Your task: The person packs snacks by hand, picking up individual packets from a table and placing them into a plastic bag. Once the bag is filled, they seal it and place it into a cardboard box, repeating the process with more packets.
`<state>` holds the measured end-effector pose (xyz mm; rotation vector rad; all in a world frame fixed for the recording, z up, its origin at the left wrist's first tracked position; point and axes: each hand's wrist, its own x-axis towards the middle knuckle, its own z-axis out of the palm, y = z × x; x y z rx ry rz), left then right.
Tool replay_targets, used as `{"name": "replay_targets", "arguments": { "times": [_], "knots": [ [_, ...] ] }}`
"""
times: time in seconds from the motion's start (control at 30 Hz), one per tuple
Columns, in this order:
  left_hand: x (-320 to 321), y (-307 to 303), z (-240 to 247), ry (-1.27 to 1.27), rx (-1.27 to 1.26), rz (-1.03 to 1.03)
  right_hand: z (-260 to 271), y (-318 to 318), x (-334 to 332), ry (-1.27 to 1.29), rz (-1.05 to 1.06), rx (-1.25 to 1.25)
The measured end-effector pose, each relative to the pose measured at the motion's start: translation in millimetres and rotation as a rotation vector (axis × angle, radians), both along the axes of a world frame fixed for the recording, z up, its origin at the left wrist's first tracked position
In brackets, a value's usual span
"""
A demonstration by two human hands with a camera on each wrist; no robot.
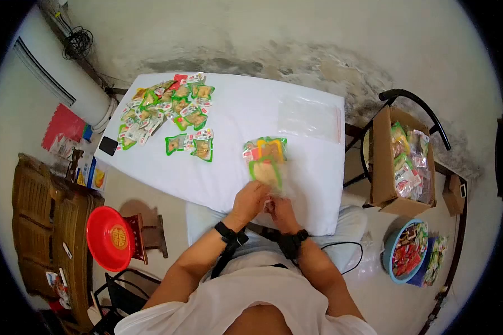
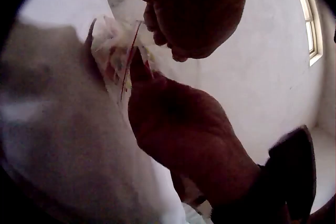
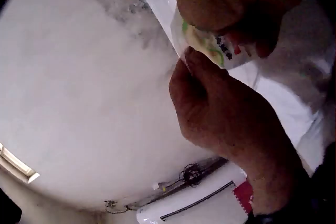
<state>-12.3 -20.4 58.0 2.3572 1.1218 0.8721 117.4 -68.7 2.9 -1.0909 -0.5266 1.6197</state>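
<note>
A clear plastic bag (image 3: 178,32) with a green-edged snack packet (image 1: 265,174) in it is held over the table's near edge. My left hand (image 1: 250,201) grips the bag near its mouth. In the left wrist view its thumb lies by a thin red strip (image 2: 131,61) along the bag. Facing it, my right hand (image 1: 285,215) pinches the bag's edge between thumb and forefinger, as the right wrist view shows (image 3: 226,108). Just beyond the bag lie more packets, one with a yellow border (image 1: 271,148).
Piled snack packets (image 1: 179,106) cover the table's far left, near a black phone (image 1: 108,146). Flat clear bags (image 1: 309,119) lie at the far right. Beside the table stand a cardboard box (image 1: 383,162) of packets, a blue basin (image 1: 390,259) and a red basin (image 1: 103,240).
</note>
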Motion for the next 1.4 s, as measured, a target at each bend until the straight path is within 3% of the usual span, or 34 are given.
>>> {"name": "replay_targets", "arguments": {
  "times": [0.13, 0.2, 0.23, 0.3, 0.33, 0.4, 0.5, 0.53, 0.6, 0.73, 0.83, 0.9, 0.97, 1.07, 1.13, 1.17, 1.23, 1.37, 1.4],
  "knots": [
    [0.0, -0.9, -5.8, -0.058, -0.002, -0.022, -37.0, 30.5, -6.7, 0.058, -0.092, 0.007],
    [-0.3, -0.8, -3.9, -0.113, 0.010, -0.040, -74.0, 40.9, -1.6, -0.402, 0.023, 0.229],
    [-0.1, -1.0, -3.3, -0.114, 0.012, -0.037, -62.9, 42.1, -1.8, -0.403, 0.026, 0.231],
    [1.2, -2.1, -2.7, -0.129, 0.011, -0.026, -17.3, 46.9, -1.8, -1.246, -0.084, 0.770],
    [1.1, -1.8, -3.4, -0.131, 0.011, -0.021, -20.4, 53.9, 0.4, -1.245, -0.079, 0.773],
    [-0.4, -2.3, -5.4, -0.129, 0.020, -0.015, -37.6, 66.3, 4.3, -0.953, 0.195, 0.312],
    [-2.6, -2.1, -2.3, -0.121, 0.004, 0.002, -56.5, 68.8, -2.4, -1.057, 0.105, 0.200],
    [-4.3, -2.5, -2.4, -0.121, 0.001, 0.003, -55.2, 61.8, -0.8, -1.057, 0.107, 0.198],
    [-7.8, -5.1, -5.1, -0.107, -0.053, -0.009, -41.2, 34.9, 9.5, -0.820, 0.201, 0.404],
    [-11.3, -13.4, -16.4, -0.105, 0.015, -0.024, 6.0, -20.7, 27.1, -0.763, 0.210, 0.357],
    [-17.2, -19.7, -20.7, 0.011, -0.030, -0.081, 38.5, -40.7, 47.9, -1.003, 0.199, 0.318],
    [-20.5, -23.9, -18.4, 0.131, -0.052, -0.089, 51.5, -32.7, 57.7, -1.409, -0.136, 0.465],
    [-22.6, -26.0, -21.0, 0.159, -0.004, -0.087, 39.8, -23.0, 60.7, -1.416, -0.136, 0.455],
    [-23.5, -24.5, -20.3, 0.233, 0.062, -0.041, 19.4, -15.4, 57.6, -1.374, 0.037, 0.429],
    [-23.3, -23.1, -21.9, 0.273, 0.080, -0.003, 22.0, -12.0, 53.7, -1.232, 0.178, 0.262],
    [-24.5, -22.3, -25.4, 0.301, 0.022, 0.022, 21.2, -9.5, 54.0, -1.235, 0.175, 0.266],
    [-29.6, -19.1, -37.8, 0.328, -0.037, 0.048, 16.6, -5.9, 54.0, -1.261, 0.021, 0.552],
    [-38.1, -7.2, -37.3, 0.174, -0.049, -0.035, 40.6, 2.1, 60.6, -1.131, 0.144, 0.434],
    [-40.3, -2.6, -29.1, 0.098, -0.102, -0.058, 48.6, 5.6, 61.3, -0.927, 0.157, 0.358]
  ]
}}
